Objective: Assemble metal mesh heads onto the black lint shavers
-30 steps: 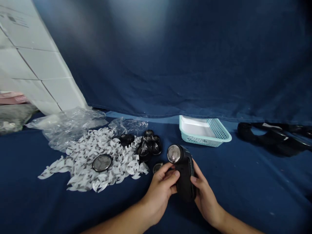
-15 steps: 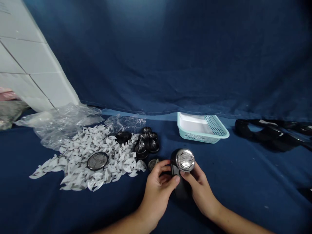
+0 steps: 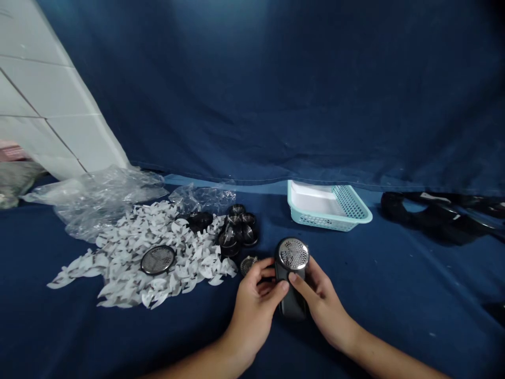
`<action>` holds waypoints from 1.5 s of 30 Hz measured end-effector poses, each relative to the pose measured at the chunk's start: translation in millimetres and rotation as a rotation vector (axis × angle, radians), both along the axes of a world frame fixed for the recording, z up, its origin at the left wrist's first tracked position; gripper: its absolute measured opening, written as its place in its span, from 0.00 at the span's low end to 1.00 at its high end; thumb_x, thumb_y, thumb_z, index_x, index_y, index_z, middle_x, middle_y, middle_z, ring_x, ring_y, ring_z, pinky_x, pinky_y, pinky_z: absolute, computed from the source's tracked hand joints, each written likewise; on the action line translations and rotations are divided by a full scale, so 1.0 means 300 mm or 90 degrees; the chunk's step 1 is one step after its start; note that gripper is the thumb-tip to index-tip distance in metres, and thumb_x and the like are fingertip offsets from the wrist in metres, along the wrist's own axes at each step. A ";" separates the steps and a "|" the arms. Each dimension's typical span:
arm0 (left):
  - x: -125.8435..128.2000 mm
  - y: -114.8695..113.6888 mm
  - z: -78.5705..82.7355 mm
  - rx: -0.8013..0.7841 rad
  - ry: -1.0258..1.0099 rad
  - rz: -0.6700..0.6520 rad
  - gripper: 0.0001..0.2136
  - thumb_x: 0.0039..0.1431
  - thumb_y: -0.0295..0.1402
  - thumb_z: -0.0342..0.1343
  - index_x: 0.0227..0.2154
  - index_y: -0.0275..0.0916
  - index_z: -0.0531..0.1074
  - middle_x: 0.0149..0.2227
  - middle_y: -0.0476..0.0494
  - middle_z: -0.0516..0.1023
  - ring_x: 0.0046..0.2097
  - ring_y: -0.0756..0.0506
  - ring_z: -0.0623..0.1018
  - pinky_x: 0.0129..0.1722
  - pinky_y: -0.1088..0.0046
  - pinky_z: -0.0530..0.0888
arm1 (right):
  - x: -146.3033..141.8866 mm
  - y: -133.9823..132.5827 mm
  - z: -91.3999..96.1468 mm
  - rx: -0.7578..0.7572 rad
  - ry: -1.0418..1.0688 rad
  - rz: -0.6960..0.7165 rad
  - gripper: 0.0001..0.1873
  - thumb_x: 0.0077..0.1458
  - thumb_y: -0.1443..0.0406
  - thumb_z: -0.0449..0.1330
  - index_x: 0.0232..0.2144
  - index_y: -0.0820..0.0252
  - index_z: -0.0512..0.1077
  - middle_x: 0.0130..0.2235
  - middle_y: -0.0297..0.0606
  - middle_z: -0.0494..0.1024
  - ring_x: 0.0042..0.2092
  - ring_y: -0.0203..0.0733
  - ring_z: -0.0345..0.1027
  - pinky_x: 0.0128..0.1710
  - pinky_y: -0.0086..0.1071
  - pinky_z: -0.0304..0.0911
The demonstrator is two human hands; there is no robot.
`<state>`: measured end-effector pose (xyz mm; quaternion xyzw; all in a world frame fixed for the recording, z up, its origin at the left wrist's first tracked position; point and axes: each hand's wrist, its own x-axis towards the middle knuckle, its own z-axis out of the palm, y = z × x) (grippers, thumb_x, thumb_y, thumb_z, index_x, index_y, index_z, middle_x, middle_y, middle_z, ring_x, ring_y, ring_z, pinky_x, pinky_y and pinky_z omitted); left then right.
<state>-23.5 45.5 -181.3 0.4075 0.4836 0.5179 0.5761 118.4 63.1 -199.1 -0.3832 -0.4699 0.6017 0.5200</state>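
Observation:
Between my two hands is a black fabric shaver (image 3: 292,289), its round perforated metal head (image 3: 293,253) facing up and tilted toward me. My left hand (image 3: 255,302) grips its left side, thumb on the front of the body. On the other side, my right hand (image 3: 321,300) is closed round the body, with its thumb on the front just below the head. A small round mesh piece (image 3: 248,265) lies just beyond my left fingers. Further left, several black round mesh caps (image 3: 237,231) are heaped together.
A pile of grey-white blade pieces (image 3: 130,263) covers the left, with a round mesh disc (image 3: 158,260) on top. Clear plastic bags (image 3: 106,197) lie behind it. A light teal basket (image 3: 329,220) stands at the back, black glossy parts (image 3: 437,218) at right, against a blue curtain (image 3: 276,95).
The fabric shaver's head has turned and shifted slightly left, and more of the lower body shows. Both hands keep their hold.

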 end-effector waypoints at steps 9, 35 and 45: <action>-0.004 -0.005 0.014 -0.033 -0.072 -0.086 0.30 0.47 0.25 0.62 0.56 0.39 0.65 0.52 0.37 0.74 0.49 0.41 0.77 0.47 0.66 0.74 | 0.008 0.004 -0.005 -0.066 0.056 -0.013 0.29 0.58 0.58 0.64 0.59 0.48 0.63 0.56 0.38 0.73 0.56 0.49 0.65 0.60 0.46 0.56; -0.047 0.066 0.000 0.009 -0.111 -0.006 0.33 0.45 0.25 0.65 0.58 0.40 0.66 0.59 0.37 0.71 0.51 0.40 0.76 0.53 0.62 0.70 | 0.054 0.082 0.036 -0.132 0.241 0.292 0.22 0.55 0.73 0.60 0.52 0.56 0.71 0.49 0.41 0.76 0.50 0.45 0.69 0.53 0.40 0.60; -0.056 0.072 -0.004 0.054 -0.033 -0.021 0.31 0.51 0.28 0.61 0.60 0.40 0.63 0.61 0.37 0.68 0.57 0.39 0.73 0.59 0.59 0.67 | 0.054 0.074 0.042 -0.098 0.213 0.323 0.26 0.50 0.74 0.63 0.52 0.57 0.71 0.45 0.39 0.78 0.49 0.44 0.70 0.58 0.44 0.56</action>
